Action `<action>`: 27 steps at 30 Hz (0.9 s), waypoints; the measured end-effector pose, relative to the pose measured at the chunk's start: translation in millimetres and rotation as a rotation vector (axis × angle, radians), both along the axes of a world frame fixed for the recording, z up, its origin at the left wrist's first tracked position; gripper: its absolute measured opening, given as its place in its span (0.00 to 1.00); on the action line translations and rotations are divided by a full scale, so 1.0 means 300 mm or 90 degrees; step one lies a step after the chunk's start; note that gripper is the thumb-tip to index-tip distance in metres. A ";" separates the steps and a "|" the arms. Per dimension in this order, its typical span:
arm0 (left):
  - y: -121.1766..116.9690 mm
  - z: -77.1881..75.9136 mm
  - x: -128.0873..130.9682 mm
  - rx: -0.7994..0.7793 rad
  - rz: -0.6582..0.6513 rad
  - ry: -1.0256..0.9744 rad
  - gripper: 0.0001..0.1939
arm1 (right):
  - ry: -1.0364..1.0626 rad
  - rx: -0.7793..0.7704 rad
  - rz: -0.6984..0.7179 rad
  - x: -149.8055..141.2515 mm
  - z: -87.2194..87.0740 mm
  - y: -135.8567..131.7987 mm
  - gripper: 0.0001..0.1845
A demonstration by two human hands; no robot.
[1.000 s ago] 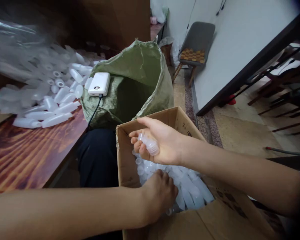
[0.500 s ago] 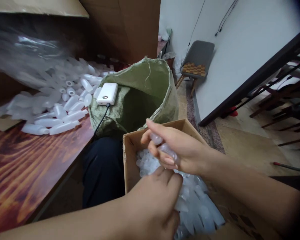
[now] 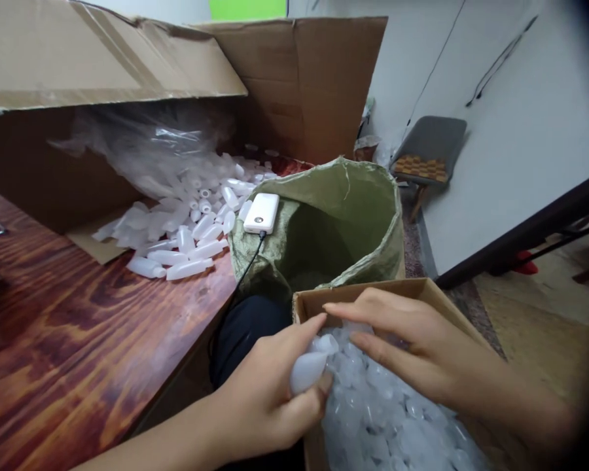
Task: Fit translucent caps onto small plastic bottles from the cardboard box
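In my left hand (image 3: 275, 383) is a small translucent white plastic bottle (image 3: 308, 371), its tapered body showing between thumb and fingers. A second pale piece (image 3: 328, 343) shows beside it, perhaps also in that hand. My right hand (image 3: 412, 343) is over the cardboard box (image 3: 302, 302), thumb and fingers apart, at the top of the heap. Many small clear plastic pieces (image 3: 383, 405) fill the box. The right fingertips are near or touching some of them; I cannot tell which.
A green woven sack (image 3: 373, 176) stands open behind the box, with a white power bank (image 3: 262, 212) and its cable on the rim. More white bottles (image 3: 191, 265) spill from a large carton (image 3: 299, 72) onto the wood-patterned table (image 3: 78, 340). A grey chair (image 3: 429, 147) stands farther back.
My right hand has opened; the clear pieces it was holding are no longer in it. My left hand, a fist before, now shows a bottle. The view has shifted left and up.
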State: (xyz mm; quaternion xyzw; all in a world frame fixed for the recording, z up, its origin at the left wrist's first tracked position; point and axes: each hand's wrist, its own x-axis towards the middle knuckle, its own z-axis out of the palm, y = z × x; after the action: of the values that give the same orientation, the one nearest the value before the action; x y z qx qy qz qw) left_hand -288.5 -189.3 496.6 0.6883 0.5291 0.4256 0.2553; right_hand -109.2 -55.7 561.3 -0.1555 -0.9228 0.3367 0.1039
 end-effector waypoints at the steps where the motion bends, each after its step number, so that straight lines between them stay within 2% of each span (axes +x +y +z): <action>1: 0.000 0.001 0.001 -0.019 -0.017 -0.029 0.27 | -0.016 0.004 0.032 -0.001 -0.008 -0.005 0.18; 3: -0.003 0.010 0.003 -0.071 -0.026 -0.084 0.21 | -0.048 0.008 0.051 -0.003 -0.020 -0.019 0.18; 7: -0.012 0.028 0.000 -0.153 -0.018 -0.149 0.14 | -0.059 0.051 0.051 0.003 -0.031 -0.043 0.10; 9: -0.012 0.035 -0.006 -0.183 -0.033 -0.174 0.14 | -0.040 0.076 0.088 0.014 -0.039 -0.049 0.14; 12: -0.002 0.043 -0.013 -0.197 -0.059 -0.218 0.18 | -0.014 0.149 0.121 0.033 -0.063 -0.058 0.20; 16: 0.013 0.048 -0.012 -0.270 -0.078 -0.287 0.24 | 0.060 0.274 0.138 0.041 -0.106 -0.079 0.19; 19: 0.017 0.048 -0.007 -0.296 -0.068 -0.289 0.26 | 0.073 0.242 0.071 0.029 -0.118 -0.093 0.12; 22: 0.017 0.049 -0.001 -0.282 -0.055 -0.282 0.26 | 0.043 0.170 0.019 0.021 -0.103 -0.090 0.26; 27: 0.018 0.054 0.004 -0.307 -0.049 -0.292 0.26 | 0.033 0.263 0.147 0.052 -0.079 -0.052 0.29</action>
State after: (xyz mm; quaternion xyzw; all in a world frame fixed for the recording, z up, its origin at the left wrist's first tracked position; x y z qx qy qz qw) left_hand -287.1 -184.0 512.8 0.5135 0.5171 0.4221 0.5391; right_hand -93.7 -71.4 537.6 -0.0157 -0.9808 0.1544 0.1178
